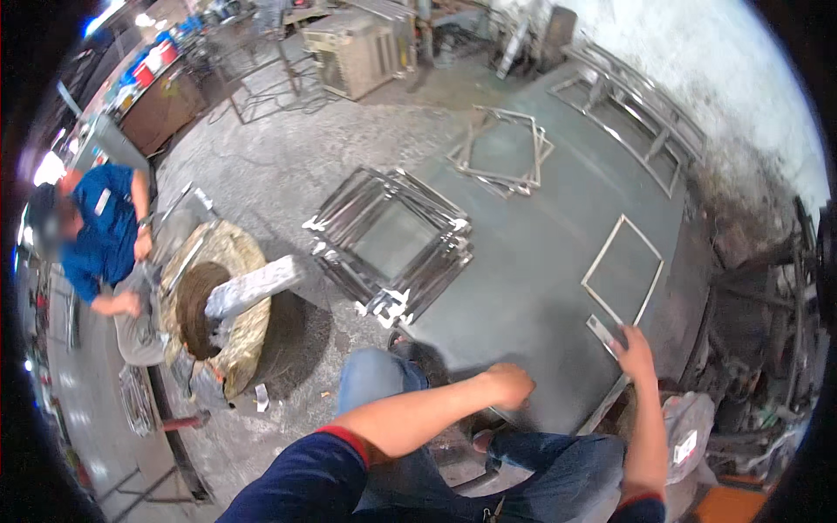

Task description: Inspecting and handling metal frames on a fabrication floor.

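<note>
My right hand (635,353) is closed on a short, pale flat metal piece (601,333) at the near right of a grey metal sheet. Just beyond it lies a single thin rectangular metal frame (656,269), flat on the grey sheet (514,305). My left hand (510,386) is curled into a fist over the sheet's near edge; whatever its fingers hold, if anything, is hidden. To the left of the sheet's middle sits a tall stack of metal frames (388,235) with pale corners. A few more frames (501,150) lie loosely crossed farther back.
At the left, a co-worker (105,231) in a blue shirt sits by a round hollow block (246,327) with a light bar (253,286) leaning across it. A welded metal rack (632,113) stands against the back-right wall. Scrap metal (754,322) crowds the right side.
</note>
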A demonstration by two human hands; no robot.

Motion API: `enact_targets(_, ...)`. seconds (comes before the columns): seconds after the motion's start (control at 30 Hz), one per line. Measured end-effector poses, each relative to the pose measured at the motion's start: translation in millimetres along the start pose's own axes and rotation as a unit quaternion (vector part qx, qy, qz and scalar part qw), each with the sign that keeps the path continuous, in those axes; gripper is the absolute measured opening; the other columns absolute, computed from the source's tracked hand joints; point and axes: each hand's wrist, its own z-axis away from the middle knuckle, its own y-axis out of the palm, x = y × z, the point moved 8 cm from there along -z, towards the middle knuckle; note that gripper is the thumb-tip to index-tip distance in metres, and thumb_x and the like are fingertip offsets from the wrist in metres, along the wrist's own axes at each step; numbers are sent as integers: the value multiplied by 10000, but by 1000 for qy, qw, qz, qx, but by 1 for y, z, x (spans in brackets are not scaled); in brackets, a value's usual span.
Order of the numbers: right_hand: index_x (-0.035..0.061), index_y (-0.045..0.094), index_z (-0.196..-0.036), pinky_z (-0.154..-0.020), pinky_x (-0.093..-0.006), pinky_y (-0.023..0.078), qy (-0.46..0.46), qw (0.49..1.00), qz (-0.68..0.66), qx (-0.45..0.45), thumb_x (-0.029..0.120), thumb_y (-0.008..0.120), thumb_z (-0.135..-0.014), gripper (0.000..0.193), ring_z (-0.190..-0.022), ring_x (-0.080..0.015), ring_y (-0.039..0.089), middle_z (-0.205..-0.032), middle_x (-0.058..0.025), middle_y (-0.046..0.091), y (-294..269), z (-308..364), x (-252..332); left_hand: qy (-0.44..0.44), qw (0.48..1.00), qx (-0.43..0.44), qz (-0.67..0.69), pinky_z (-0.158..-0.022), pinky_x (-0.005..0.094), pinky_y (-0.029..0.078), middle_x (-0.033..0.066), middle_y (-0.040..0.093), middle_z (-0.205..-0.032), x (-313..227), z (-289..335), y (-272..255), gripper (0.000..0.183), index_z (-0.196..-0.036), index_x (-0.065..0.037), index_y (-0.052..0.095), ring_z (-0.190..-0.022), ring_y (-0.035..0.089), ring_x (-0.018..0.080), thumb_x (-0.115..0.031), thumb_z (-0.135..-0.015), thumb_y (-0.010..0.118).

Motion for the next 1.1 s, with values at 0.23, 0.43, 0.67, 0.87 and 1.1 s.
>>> enact_targets(0.23, 16, 646, -1138, -926, -456, 471, 115, 984, -40, -126, 287, 691, -876, 379, -1079, -394, 607, -1112, -211, 655, -52, 192, 89, -138, 976, -164, 36, -871, 502, 515, 177, 689, -1087, 77, 93, -46, 447, -1214, -123, 632, -1025, 648, 392, -450, -915, 581)
enact_targets(0.43, 38, 681, -1087, -905, -471, 477, 121, 973, -6, -194, 349, 665, -880, 374, -1061, -378, 614, -1082, -191, 676, -46, 236, 105, -335, 838, -421, -87, -978, 511, 438, 85, 683, -1035, 101, 298, -27, 393, -1095, -101, 656, -1112, 603, 318, -428, -878, 625)
enact_targets(0.67, 54, 653, -1159, -1068, -474, 375, -53, 981, -8, -188, 313, 685, -844, 409, -1265, -377, 485, -1312, -175, 571, -43, 209, 218, -310, 785, -530, -83, -1096, 607, 290, -14, 562, -1339, 62, 415, 47, 339, -1111, -190, 684, -1396, 367, 294, -421, -863, 662)
enact_targets(0.87, 90, 609, -1275, -1118, -510, 307, -170, 979, -41, -107, 318, 674, -865, 473, -1383, -380, 369, -1452, -161, 471, -7, 171, 308, -431, 695, -574, -50, -1103, 636, 261, -19, 526, -1395, 44, 504, 75, 291, -1063, -202, 705, -1423, 333, 272, -402, -856, 663)
enact_targets(1.1, 86, 614, -1259, -1109, -514, 317, -229, 971, -58, -38, 299, 681, -860, 457, -1394, -372, 358, -1457, -151, 467, 28, 159, 387, -487, 646, -582, -87, -1100, 635, 236, -7, 530, -1375, -19, 570, 89, 282, -1033, -167, 703, -1413, 340, 286, -388, -860, 672)
